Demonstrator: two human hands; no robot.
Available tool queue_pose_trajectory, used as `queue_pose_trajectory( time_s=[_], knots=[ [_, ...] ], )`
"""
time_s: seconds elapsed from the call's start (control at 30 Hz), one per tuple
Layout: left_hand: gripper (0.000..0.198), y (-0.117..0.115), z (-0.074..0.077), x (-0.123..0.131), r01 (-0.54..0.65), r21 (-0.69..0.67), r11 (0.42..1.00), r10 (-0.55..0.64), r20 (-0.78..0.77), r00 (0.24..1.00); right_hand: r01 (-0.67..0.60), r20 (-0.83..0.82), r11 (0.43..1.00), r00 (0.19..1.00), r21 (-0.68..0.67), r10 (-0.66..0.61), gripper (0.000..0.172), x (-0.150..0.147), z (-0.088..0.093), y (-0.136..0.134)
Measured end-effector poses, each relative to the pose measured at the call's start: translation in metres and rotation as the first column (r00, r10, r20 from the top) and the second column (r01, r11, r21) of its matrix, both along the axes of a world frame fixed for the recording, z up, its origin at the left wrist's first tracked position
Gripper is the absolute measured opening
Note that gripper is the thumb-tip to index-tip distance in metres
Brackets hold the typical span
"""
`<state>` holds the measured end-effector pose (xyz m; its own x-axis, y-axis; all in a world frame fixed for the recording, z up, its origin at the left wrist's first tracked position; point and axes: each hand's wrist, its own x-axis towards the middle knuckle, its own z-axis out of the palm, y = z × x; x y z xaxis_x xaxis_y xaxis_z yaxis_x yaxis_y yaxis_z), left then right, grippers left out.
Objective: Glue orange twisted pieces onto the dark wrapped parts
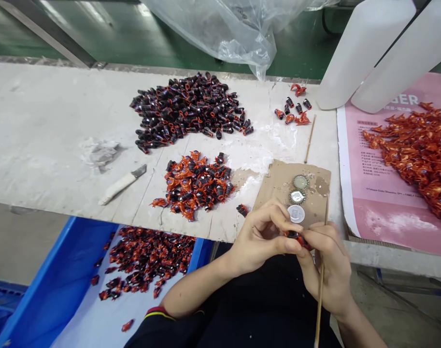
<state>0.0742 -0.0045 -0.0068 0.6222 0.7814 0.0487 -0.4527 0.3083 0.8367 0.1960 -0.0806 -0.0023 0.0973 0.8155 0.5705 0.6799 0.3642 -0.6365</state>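
Note:
My left hand pinches a small black and orange part between thumb and forefinger. My right hand meets it from the other side, its fingertips closed on the same part, with a thin wooden stick also held in that hand, running down past the palm. Just beyond my fingers, a piece of cardboard bears two bottle caps and a white round lid. One loose dark part lies left of the cardboard.
Black parts form a large pile; a mixed orange and black pile sits nearer. A knife lies left. Orange pieces cover a pink sheet below white containers. A blue bin stands below the table edge.

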Motion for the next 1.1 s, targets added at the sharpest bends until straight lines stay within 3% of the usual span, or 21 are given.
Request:
queue_pose_trajectory(
  time_s=[0.27, 0.43, 0.57, 0.73, 0.9, 1.03, 1.1],
  knots=[
    [0.024, 0.001, -0.006, 0.003, -0.038, 0.023, 0.999, 0.037, 0.064, 0.997, -0.08, -0.127, 0.996, 0.989, -0.047, 0.074, 0.003, 0.004, -0.003, 0.004],
    [0.021, 0.007, -0.002, -0.004, -0.076, 0.194, 0.978, 0.075, 0.013, 0.997, -0.096, -0.131, 0.99, 0.988, -0.105, 0.082, 0.01, 0.005, -0.006, 0.003],
    [0.02, 0.009, 0.001, -0.014, -0.199, 0.418, 0.886, 0.268, -0.111, 0.957, -0.018, -0.044, 0.992, 0.999, -0.122, 0.013, 0.025, 0.012, -0.007, 0.002],
    [0.03, 0.012, -0.006, -0.023, -0.271, 0.663, 0.698, 0.467, -0.136, 0.874, 0.04, 0.034, 0.996, 0.999, -0.078, -0.038, 0.036, 0.02, -0.009, 0.003],
    [0.027, 0.018, -0.008, -0.031, -0.262, 0.771, 0.58, 0.558, -0.142, 0.817, 0.031, 0.102, 0.999, 0.994, -0.045, -0.027, 0.036, 0.03, -0.016, 0.004],
    [0.021, 0.02, -0.008, -0.041, -0.241, 0.826, 0.509, 0.627, -0.164, 0.762, 0.038, 0.029, 0.999, 0.999, -0.039, -0.037, 0.036, 0.035, -0.019, 0.004],
    [0.019, 0.023, -0.008, -0.049, -0.217, 0.857, 0.468, 0.657, -0.174, 0.734, 0.117, -0.04, 0.993, 0.992, -0.018, -0.117, 0.031, 0.035, -0.018, 0.004]
  ],
)
